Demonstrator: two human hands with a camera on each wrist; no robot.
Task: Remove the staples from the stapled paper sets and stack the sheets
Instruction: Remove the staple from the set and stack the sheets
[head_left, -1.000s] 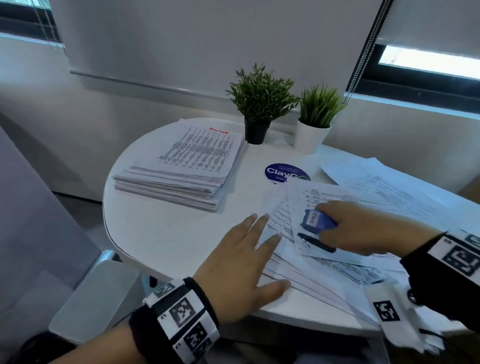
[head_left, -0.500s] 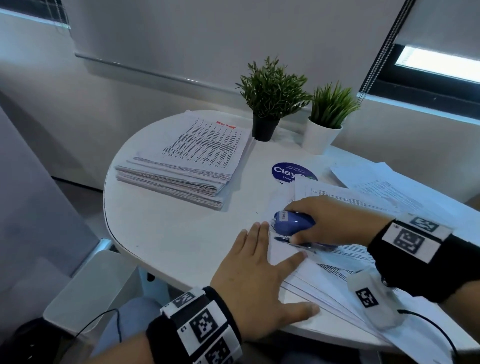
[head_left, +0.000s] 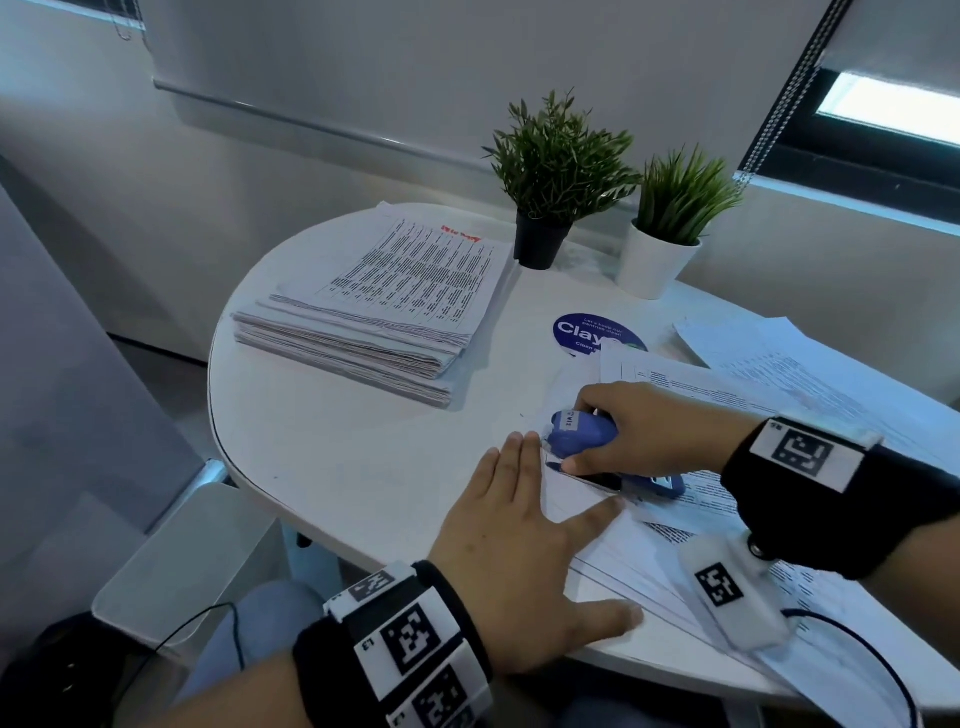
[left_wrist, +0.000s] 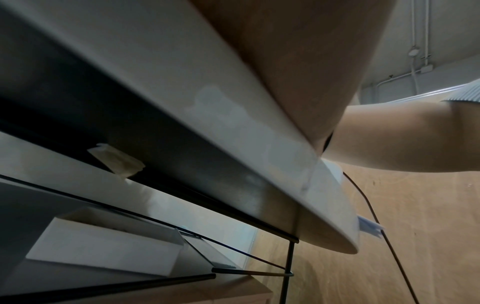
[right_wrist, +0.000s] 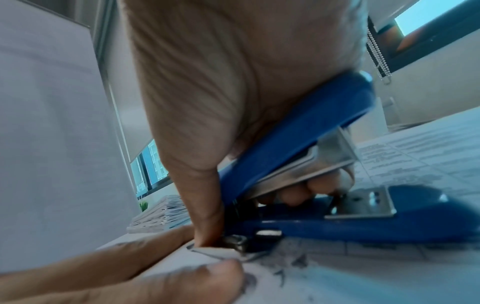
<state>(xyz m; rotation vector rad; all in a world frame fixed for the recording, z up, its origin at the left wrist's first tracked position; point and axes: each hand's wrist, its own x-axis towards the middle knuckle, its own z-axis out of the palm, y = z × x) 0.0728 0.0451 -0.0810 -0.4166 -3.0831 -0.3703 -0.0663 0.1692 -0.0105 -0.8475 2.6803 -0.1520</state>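
While the finished stack (head_left: 374, 312) lies well to the left on the table (head_left: 332, 457), the left hand (head_left: 524, 561), its grip open and flat, pins the stapled set (head_left: 576, 501) near the table's front edge. Just to its right, the right hand (head_left: 649, 426) grips the blue stapler (head_left: 582, 434), whose metal tail tip (right_wrist: 235, 242) sits at the set's corner. Judging by this, the staple is being pried; next comes a firm, shallow lift. Bare table lies leftward for moving; loose sheets (head_left: 810, 374) crowd the right.
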